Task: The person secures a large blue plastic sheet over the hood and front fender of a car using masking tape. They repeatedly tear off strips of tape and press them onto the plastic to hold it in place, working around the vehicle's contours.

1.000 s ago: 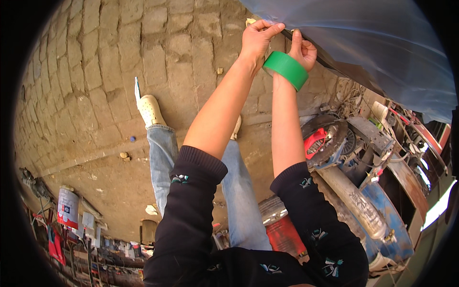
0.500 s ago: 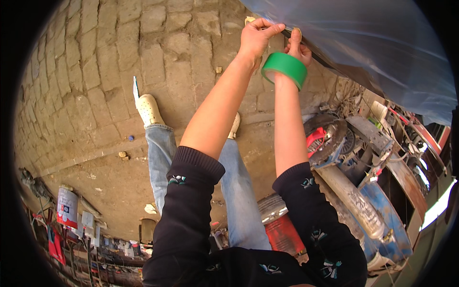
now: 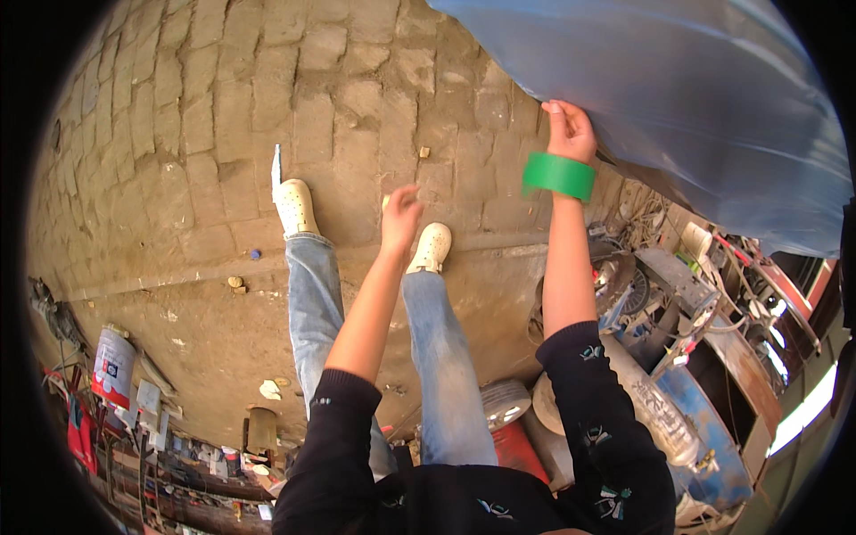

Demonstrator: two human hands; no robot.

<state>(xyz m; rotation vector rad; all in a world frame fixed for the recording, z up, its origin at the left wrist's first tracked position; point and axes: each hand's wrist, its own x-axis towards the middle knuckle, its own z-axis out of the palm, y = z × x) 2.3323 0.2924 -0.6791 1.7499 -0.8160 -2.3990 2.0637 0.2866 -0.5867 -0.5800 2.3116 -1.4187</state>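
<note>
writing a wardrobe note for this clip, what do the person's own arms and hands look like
Both arms wear black sleeves ending on the forearms, dotted with small white and teal motifs. The left hand and right hand are gloveless. A wide green ring, apparently a roll of tape, circles the right wrist; the left wrist is bare.

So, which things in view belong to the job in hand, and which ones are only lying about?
In the job:
- bluish plastic sheet, its edge at the right hand
- green tape roll, around the right wrist

Lying about:
- red-and-white bucket
- metal cylinder
- small blue piece on the ground
</note>
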